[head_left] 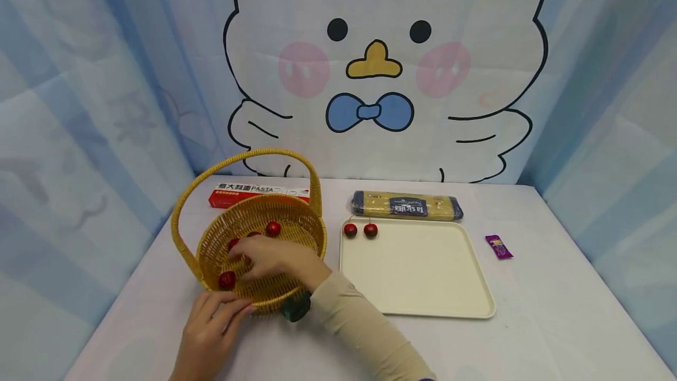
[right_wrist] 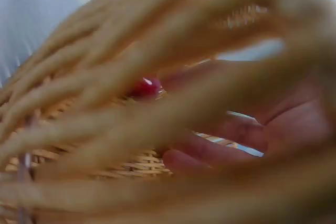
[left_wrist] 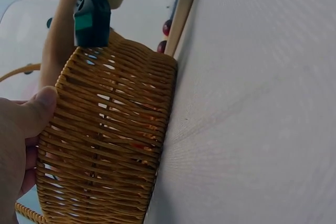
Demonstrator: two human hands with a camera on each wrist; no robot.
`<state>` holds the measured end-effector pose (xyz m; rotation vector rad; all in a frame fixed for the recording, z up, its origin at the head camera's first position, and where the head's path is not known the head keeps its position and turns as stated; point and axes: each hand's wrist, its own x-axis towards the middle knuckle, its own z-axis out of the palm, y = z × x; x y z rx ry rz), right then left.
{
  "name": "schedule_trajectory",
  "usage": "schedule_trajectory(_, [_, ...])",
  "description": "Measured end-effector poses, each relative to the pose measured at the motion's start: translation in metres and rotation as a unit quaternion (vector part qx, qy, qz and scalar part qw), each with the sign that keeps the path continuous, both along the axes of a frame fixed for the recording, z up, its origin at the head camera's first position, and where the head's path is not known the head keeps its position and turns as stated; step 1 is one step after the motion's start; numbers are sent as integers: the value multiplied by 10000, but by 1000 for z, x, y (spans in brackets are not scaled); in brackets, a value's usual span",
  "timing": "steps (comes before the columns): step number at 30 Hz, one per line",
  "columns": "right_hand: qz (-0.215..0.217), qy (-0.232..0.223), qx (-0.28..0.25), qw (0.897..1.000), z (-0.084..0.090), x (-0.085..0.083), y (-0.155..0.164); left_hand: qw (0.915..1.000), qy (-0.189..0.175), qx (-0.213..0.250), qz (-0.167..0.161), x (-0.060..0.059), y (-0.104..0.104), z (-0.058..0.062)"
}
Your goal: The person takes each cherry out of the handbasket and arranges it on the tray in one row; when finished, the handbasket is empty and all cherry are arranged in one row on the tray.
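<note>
At lower left my left hand presses loose fingers on the basket wall; if they slip, it slides. Mid-frame my right hand reaches among the red fruits; whether its curled fingers hold one, I cannot tell. Two fruits sit on the tray.

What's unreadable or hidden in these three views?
- Right hand fingertips: in the head view its back hides them; the right wrist view is blurred by basket weave, so any grip on a red fruit is unclear.
- Fruit count in the basket: the hand covers some.
- Purple packet print: too small.
- Left hand: cut off by the left wrist view's edge.
</note>
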<state>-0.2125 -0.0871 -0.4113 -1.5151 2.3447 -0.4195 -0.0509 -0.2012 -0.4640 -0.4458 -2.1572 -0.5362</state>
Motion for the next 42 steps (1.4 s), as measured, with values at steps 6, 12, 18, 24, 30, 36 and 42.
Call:
schedule_trajectory(6, [77,-14,407,9991,-6,9,-7,9995,-310,12,94,4,2,0])
schedule_trajectory(12, [292,-176,537,9980,-12,13,-12,9997,-243,29,27,3,3,0])
schedule_trajectory(18, [337,-455,488,9972,-14,14,-13,9998,-214,14,19,2,1,0])
schedule_trajectory(24, [277,-429,318,9982,-13,14,-11,9999,-146,69,-19,2,0,0])
schedule_trajectory(30, [187,-217,110,9995,-10,12,-4,9996,-251,98,11,3,1,0])
schedule_trajectory(36, [97,10,-89,9999,-6,8,10,9997,-234,87,33,4,0,0])
schedule_trajectory(42, [-267,-125,-316,9991,-2,1,28,10000,31,80,-47,0,-1,-1])
